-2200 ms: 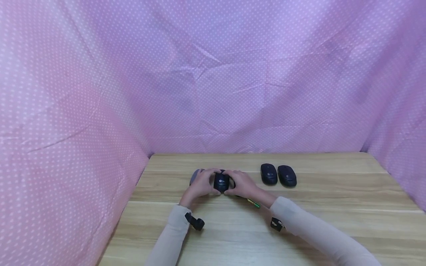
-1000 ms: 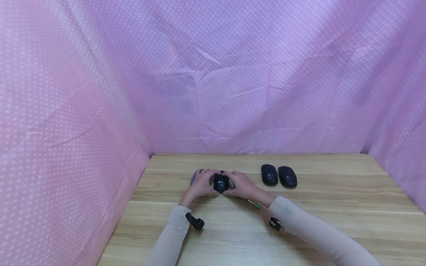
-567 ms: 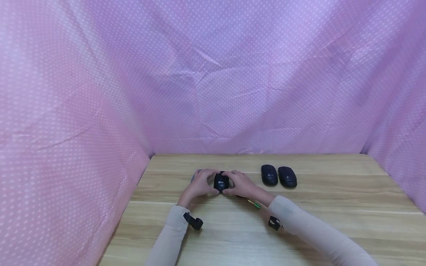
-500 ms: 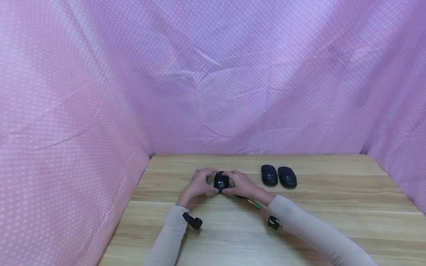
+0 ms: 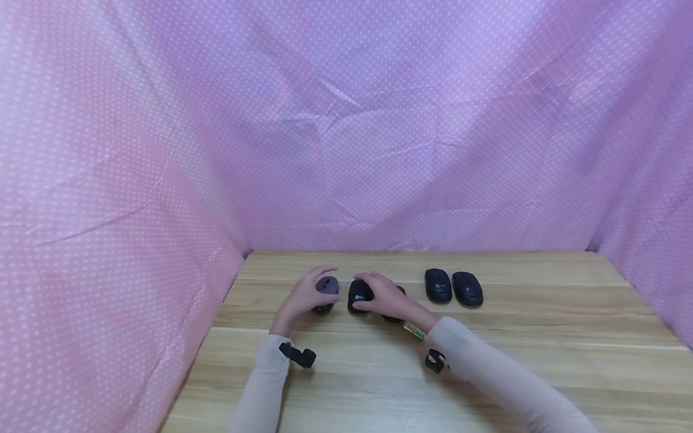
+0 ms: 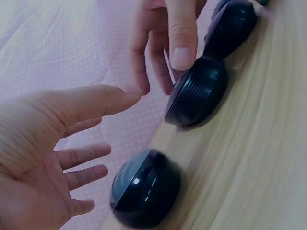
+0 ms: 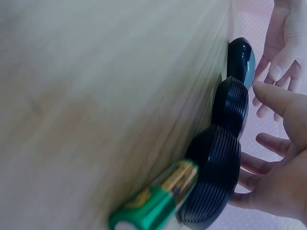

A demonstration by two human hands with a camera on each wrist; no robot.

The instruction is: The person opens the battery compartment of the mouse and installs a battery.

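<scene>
A row of computer mice lies on the table. My left hand (image 5: 302, 299) is spread beside the grey-topped mouse (image 5: 328, 285) at the row's left, thumb and fingers apart on either side of it. In the left wrist view, a gap shows between that hand and the grey-topped mouse (image 6: 146, 189). My right hand (image 5: 387, 299) is at the middle black mouse (image 5: 359, 296), its fingertips and thumb over the right edge with the fingers loosely bent. Under that hand another black mouse (image 5: 392, 318) is mostly hidden; its ridged side (image 7: 213, 187) shows in the right wrist view.
Batteries (image 5: 414, 331), gold and green, lie on the table in front of the right hand. Two more black mice (image 5: 437, 285) (image 5: 467, 288) stand side by side farther right. A pink dotted cloth (image 5: 346, 150) hangs behind the wooden table (image 5: 541, 337).
My left hand has left the middle black mouse and moved left, uncovering the grey-topped mouse. My right hand has shifted slightly left over the middle mouse, and its fingers no longer frame that mouse's side.
</scene>
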